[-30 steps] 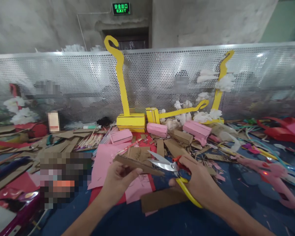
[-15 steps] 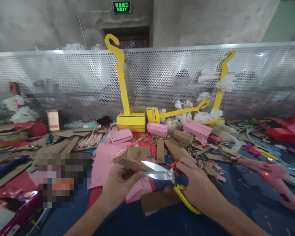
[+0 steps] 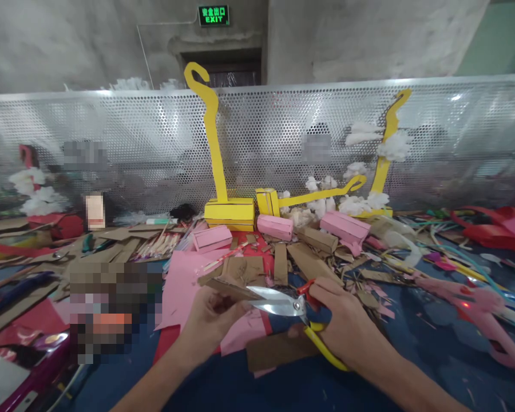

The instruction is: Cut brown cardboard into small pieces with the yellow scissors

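My left hand (image 3: 210, 317) pinches a narrow strip of brown cardboard (image 3: 229, 288) between thumb and fingers. My right hand (image 3: 335, 312) grips scissors (image 3: 277, 303) by their red and yellow handles, the blades pointing left toward the strip. Those blades are slightly apart, with their tips at the strip's right end, close to my left thumb. Below them lies a flat brown cardboard piece (image 3: 278, 349) on the blue table. Pink paper (image 3: 180, 286) lies behind my left hand, partly over red paper.
A yellow box with an upright hook (image 3: 229, 214) stands at the back, near pink boxes (image 3: 344, 227). On the right lies a pink glue gun (image 3: 476, 303) with a lit red light. Cardboard scraps and sticks (image 3: 157, 243) cover the left side. A perforated metal panel (image 3: 146, 137) stands behind.
The scissor blades have closed somewhat, and their tips still meet the cardboard strip. Both hands have stayed nearly in place, and the view has shifted very slightly.
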`<state>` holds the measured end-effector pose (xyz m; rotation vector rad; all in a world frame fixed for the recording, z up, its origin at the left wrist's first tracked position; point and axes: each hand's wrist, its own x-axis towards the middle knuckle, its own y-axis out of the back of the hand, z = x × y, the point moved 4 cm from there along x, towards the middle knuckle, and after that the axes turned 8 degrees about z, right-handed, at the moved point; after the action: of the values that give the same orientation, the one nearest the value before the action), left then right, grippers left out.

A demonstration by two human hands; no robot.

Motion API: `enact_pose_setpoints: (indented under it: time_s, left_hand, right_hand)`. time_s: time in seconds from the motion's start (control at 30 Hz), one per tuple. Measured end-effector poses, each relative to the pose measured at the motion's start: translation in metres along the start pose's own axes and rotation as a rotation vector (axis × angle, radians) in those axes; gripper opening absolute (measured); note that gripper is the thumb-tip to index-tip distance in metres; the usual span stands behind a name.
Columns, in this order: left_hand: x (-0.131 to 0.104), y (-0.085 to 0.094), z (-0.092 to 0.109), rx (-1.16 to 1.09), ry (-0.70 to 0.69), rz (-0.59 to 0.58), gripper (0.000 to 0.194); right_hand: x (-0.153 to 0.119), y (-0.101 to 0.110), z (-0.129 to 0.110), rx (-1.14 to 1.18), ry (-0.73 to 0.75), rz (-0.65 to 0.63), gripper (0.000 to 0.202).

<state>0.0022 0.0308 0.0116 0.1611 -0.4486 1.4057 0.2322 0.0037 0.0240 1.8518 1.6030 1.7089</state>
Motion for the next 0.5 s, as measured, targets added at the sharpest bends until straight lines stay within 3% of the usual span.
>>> enact_pose_setpoints:
  time_s: [0.37,0.5]
  left_hand:
    - [-0.005,-0.002,0.004,0.092,0.064,0.001,0.015]
    - [-0.002,0.003,0.004,0.094,0.036,0.046,0.017]
  right_hand:
    - [-0.005,-0.011,0.009,0.059,-0.067,-0.056,0.034]
    - [-0.002,-0.004,0.006,0.023,-0.074,-0.035,0.032]
